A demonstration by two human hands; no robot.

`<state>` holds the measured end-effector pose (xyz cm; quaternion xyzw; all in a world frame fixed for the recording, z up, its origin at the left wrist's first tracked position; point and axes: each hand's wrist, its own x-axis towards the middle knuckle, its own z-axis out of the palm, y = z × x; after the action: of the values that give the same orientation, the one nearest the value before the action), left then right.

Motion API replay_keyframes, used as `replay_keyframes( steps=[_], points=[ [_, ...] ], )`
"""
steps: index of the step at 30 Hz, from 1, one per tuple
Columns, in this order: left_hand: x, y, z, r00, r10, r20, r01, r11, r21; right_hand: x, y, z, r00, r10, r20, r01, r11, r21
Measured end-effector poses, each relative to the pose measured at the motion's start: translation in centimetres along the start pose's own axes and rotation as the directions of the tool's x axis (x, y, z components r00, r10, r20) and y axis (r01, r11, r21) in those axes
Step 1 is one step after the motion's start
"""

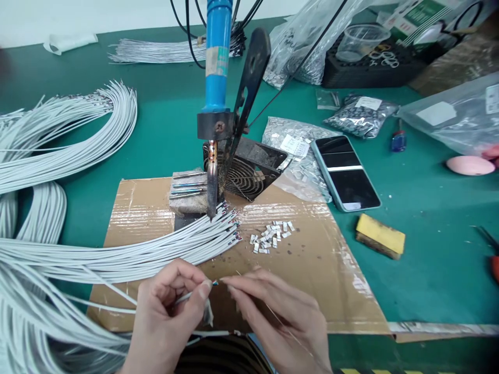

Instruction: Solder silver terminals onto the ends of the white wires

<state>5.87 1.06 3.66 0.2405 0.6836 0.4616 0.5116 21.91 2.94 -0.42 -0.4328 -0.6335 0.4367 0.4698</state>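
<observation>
My left hand [171, 306] is closed, pinching a white cable [183, 298] between thumb and forefinger. Short coloured wire ends [214, 283] stick out of the cable past the fingertips. Just to the right, my right hand [280, 317] is closed around a thin solder wire [286, 330] that runs across its fingers; its fingertips are close to the wire ends, and I cannot tell whether they touch. Above both hands, a blue-handled soldering iron [218, 57] points tip-down in a black holder. Small white metal-and-plastic connectors [272, 236] lie loose on the cardboard [312, 291].
Bundles of white cables [117, 254] spread across the left. Behind the iron's tip stands a black fan [249, 171]. A bag of connectors [290, 145], a phone [346, 174], a yellow sponge [380, 236] and a small blue bottle [398, 140] lie to the right.
</observation>
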Motion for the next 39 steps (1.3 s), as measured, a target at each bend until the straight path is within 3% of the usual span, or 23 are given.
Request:
replay_keyframes(
  steps=[5,12,15,19,22,24,26,28,30,35,39],
  points=[
    [-0.1,0.1,0.0,1.000,-0.014,0.011,0.014,1.000,0.004,0.1,-0.1,0.3,0.992,0.110,0.069,-0.118,0.984,0.133],
    [0.0,0.2,0.0,1.000,-0.021,0.021,0.021,1.000,0.007,0.1,0.1,0.1,0.990,0.112,0.086,-0.125,0.979,0.161],
    [0.0,0.2,0.0,1.000,-0.022,0.015,0.022,1.000,0.004,0.0,0.0,0.1,0.996,0.052,0.078,-0.060,0.991,0.116],
    [0.0,0.1,0.1,1.000,-0.022,-0.002,0.022,1.000,-0.002,-0.2,-0.1,0.0,0.993,-0.118,0.026,0.119,0.991,-0.063],
    [0.1,0.1,0.1,1.000,-0.007,-0.017,0.007,1.000,0.023,-0.3,-0.1,0.1,0.989,-0.147,-0.025,0.142,0.980,-0.141],
    [0.1,0.1,0.1,1.000,0.006,-0.019,-0.006,0.999,0.033,-0.3,-0.1,0.2,0.996,-0.052,-0.067,0.046,0.995,-0.092],
    [0.1,0.0,0.1,0.999,0.026,-0.020,-0.025,0.999,0.042,-0.2,-0.2,0.5,0.990,0.128,-0.067,-0.126,0.992,0.021],
    [-0.1,-0.2,0.1,0.997,0.067,-0.023,-0.065,0.995,0.071,-0.1,-0.5,0.9,0.953,0.301,-0.017,-0.295,0.942,0.159],
    [-0.2,-0.5,0.1,0.992,0.123,-0.029,-0.117,0.983,0.140,0.1,-0.8,1.2,0.915,0.400,0.051,-0.397,0.871,0.288],
    [-0.6,-2.0,-0.2,0.961,0.270,-0.060,-0.239,0.921,0.307,0.2,-1.3,1.6,0.849,0.515,0.117,-0.512,0.745,0.429],
    [-0.7,-2.6,-0.2,0.954,0.293,-0.060,-0.263,0.916,0.302,-0.1,-1.1,1.8,0.863,0.495,0.096,-0.486,0.767,0.419]
  ],
)
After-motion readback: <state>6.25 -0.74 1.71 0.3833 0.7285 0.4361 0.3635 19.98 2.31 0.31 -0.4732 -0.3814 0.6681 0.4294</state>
